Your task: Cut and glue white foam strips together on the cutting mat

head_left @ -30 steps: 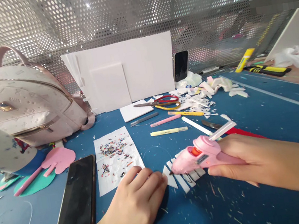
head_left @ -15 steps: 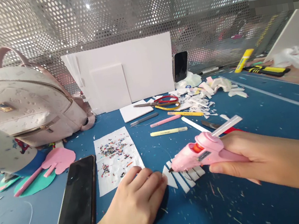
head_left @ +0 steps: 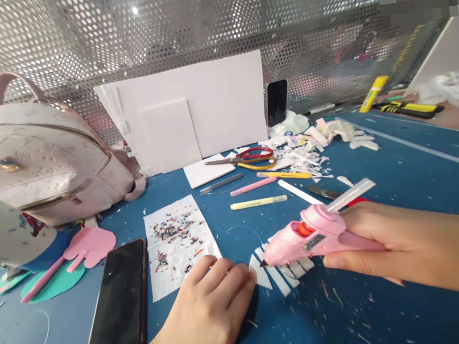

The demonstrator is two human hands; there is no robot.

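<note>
My right hand (head_left: 369,243) grips the pink glue gun (head_left: 308,238), its nozzle over white foam strips (head_left: 281,270); left hand (head_left: 209,307) lies flat, open. The gun barely moved since before.

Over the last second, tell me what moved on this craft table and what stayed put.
The right hand kept its grip on the pink glue gun. The gun lifted and drifted slightly right, then eased back down, so its nozzle again sits at the white paper strips. The left hand stayed flat on the blue table, fingers beside the strips. The phone, glitter sheet and backpack did not move.
</note>
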